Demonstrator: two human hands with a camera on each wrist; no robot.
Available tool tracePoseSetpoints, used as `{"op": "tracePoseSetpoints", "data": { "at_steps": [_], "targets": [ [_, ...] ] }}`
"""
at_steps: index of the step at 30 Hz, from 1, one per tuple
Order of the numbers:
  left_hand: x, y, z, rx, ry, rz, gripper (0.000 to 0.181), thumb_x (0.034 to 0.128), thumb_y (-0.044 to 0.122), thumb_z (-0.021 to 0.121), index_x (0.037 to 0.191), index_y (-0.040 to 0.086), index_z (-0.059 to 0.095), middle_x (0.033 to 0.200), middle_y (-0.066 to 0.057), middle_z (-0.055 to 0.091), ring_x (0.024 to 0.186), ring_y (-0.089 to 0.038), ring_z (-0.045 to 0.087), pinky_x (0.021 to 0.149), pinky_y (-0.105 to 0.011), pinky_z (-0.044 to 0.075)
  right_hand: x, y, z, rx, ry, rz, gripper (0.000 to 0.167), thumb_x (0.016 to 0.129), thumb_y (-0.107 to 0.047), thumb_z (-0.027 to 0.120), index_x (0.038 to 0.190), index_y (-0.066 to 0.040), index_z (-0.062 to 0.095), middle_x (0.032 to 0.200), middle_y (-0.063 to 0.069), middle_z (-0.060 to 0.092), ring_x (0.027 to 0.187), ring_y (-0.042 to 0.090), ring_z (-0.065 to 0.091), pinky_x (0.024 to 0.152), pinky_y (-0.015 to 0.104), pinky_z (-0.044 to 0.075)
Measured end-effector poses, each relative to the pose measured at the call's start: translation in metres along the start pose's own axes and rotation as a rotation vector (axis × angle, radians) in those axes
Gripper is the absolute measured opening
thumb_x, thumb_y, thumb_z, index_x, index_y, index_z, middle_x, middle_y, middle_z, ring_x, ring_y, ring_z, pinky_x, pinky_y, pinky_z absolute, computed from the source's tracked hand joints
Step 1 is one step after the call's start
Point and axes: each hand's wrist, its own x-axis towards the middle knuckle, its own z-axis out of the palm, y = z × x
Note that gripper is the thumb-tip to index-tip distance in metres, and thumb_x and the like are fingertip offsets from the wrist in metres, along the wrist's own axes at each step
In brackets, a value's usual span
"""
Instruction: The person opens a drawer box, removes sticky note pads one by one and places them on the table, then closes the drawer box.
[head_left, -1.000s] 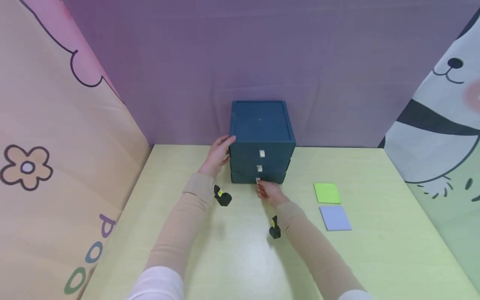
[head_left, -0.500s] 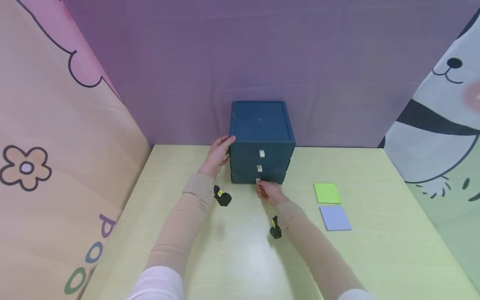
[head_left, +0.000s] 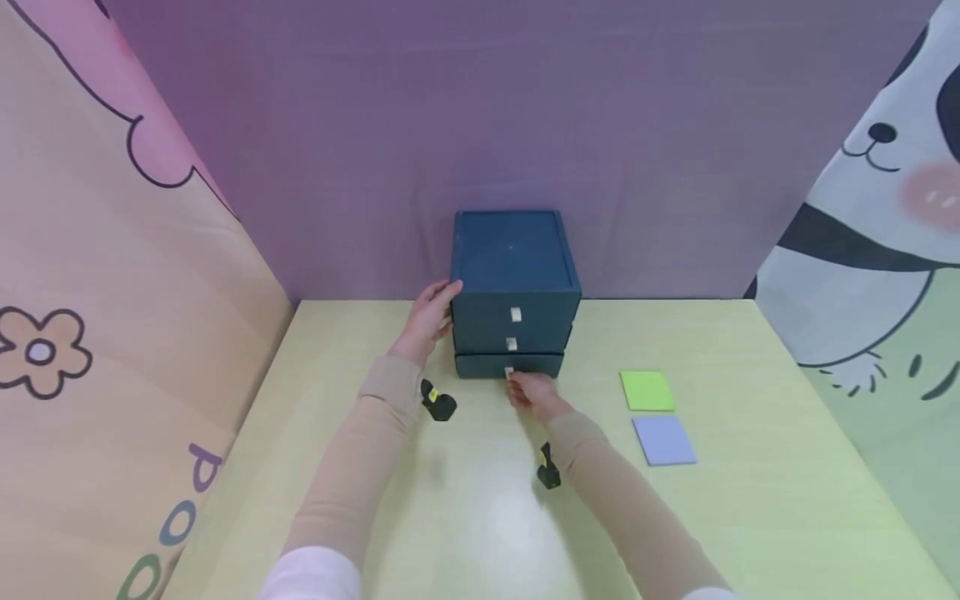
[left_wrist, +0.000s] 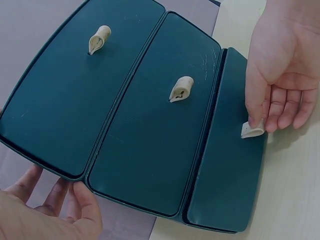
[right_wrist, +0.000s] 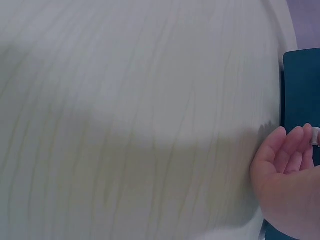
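A dark blue-green drawer cabinet (head_left: 517, 250) stands against the back curtain, with three drawers stacked in it. Each drawer front carries a small cream pull tab. In the head view the bottom drawer (head_left: 480, 366) juts slightly forward of those above. My right hand (head_left: 534, 393) pinches the bottom drawer's pull tab (left_wrist: 253, 130) between thumb and fingers, as the left wrist view shows. My left hand (head_left: 427, 321) rests against the cabinet's left side, its fingertips touching near the front edge. The right wrist view catches only part of the drawer front and that tab.
A green square pad (head_left: 647, 391) and a lilac square pad (head_left: 664, 440) lie on the pale wooden table (head_left: 765, 483), right of the cabinet. Black wrist-camera pieces sit under both forearms. A purple curtain (head_left: 360, 167) closes the back, with printed cloths at both sides.
The bottom drawer has come slightly forward, with my right hand on its tab. My left hand keeps its place on the cabinet's side. The head view has shifted a little.
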Motion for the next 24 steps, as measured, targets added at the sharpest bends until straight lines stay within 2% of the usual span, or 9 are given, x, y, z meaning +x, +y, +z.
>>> {"op": "tracePoseSetpoints", "data": {
  "at_steps": [4,5,8,11,12,14,18,21,24],
  "targets": [
    [-0.002,0.0,0.0,-0.004,0.012,0.005,0.061,0.0917,0.04,0.06,0.145,0.019,0.038,0.15,-0.003,0.035,0.133,-0.029,0.036,0.103,-0.043,0.037,-0.005,0.0,0.003,-0.039,0.032,0.015,0.029,0.093,-0.011,0.058,0.115,0.007,0.06,0.101,0.015,0.065,0.081,0.017,0.06,0.087,0.035,0.052],
    [-0.002,0.0,0.0,-0.004,0.013,0.005,0.061,0.0918,0.04,0.06,0.145,0.019,0.038,0.15,-0.003,0.036,0.133,-0.029,0.037,0.102,-0.043,0.037,0.008,0.009,-0.002,-0.014,-0.014,-0.025,0.027,0.091,-0.014,0.062,0.11,0.005,0.063,0.096,0.014,0.066,0.078,0.016,0.061,0.083,0.033,0.053],
    [-0.003,0.0,0.0,-0.006,0.014,0.004,0.06,0.0919,0.04,0.06,0.145,0.019,0.038,0.15,-0.003,0.036,0.132,-0.029,0.037,0.102,-0.043,0.037,0.011,0.013,-0.004,-0.004,-0.039,-0.051,0.029,0.089,-0.014,0.065,0.108,0.007,0.063,0.089,0.012,0.066,0.074,0.015,0.06,0.08,0.035,0.054],
    [-0.002,-0.001,0.0,-0.003,0.015,0.001,0.06,0.0919,0.04,0.06,0.145,0.02,0.038,0.15,-0.002,0.035,0.133,-0.029,0.036,0.102,-0.043,0.038,0.002,0.012,-0.004,0.001,-0.042,-0.066,0.029,0.09,-0.012,0.063,0.11,0.008,0.06,0.081,0.008,0.064,0.07,0.013,0.059,0.073,0.03,0.054],
    [-0.002,-0.001,0.0,-0.002,0.017,0.001,0.06,0.0918,0.04,0.06,0.145,0.02,0.038,0.15,-0.002,0.035,0.133,-0.029,0.036,0.102,-0.042,0.038,-0.014,0.002,0.001,-0.034,0.007,-0.03,0.031,0.092,-0.009,0.059,0.116,0.01,0.057,0.084,0.009,0.064,0.072,0.013,0.059,0.078,0.032,0.054],
    [-0.001,0.0,0.0,-0.002,0.021,0.001,0.06,0.0917,0.041,0.06,0.144,0.02,0.039,0.15,-0.002,0.036,0.133,-0.028,0.037,0.101,-0.042,0.038,-0.019,-0.001,0.0,-0.036,-0.005,-0.041,0.03,0.092,-0.008,0.057,0.116,0.01,0.056,0.085,0.009,0.063,0.073,0.014,0.059,0.078,0.031,0.054],
    [-0.001,0.001,0.0,0.001,0.03,-0.002,0.061,0.0917,0.04,0.06,0.145,0.019,0.039,0.15,-0.003,0.036,0.132,-0.028,0.039,0.098,-0.04,0.039,0.009,0.015,-0.007,-0.02,-0.059,-0.086,0.031,0.089,-0.013,0.065,0.11,0.008,0.06,0.092,0.014,0.066,0.078,0.019,0.062,0.082,0.036,0.054],
    [-0.002,0.001,0.0,0.005,0.029,-0.009,0.061,0.0916,0.04,0.06,0.145,0.02,0.038,0.15,-0.002,0.036,0.132,-0.028,0.039,0.098,-0.04,0.039,0.011,0.02,-0.006,-0.04,-0.052,-0.089,0.032,0.09,-0.013,0.063,0.112,0.01,0.059,0.098,0.018,0.065,0.083,0.021,0.062,0.087,0.039,0.053],
    [-0.003,0.0,0.0,0.01,0.024,-0.008,0.061,0.0918,0.041,0.06,0.145,0.02,0.038,0.151,-0.002,0.035,0.133,-0.028,0.038,0.1,-0.041,0.039,-0.013,0.008,-0.001,-0.081,-0.025,-0.066,0.033,0.094,-0.009,0.056,0.117,0.014,0.055,0.1,0.02,0.064,0.086,0.022,0.062,0.092,0.04,0.051]
  ]
}}
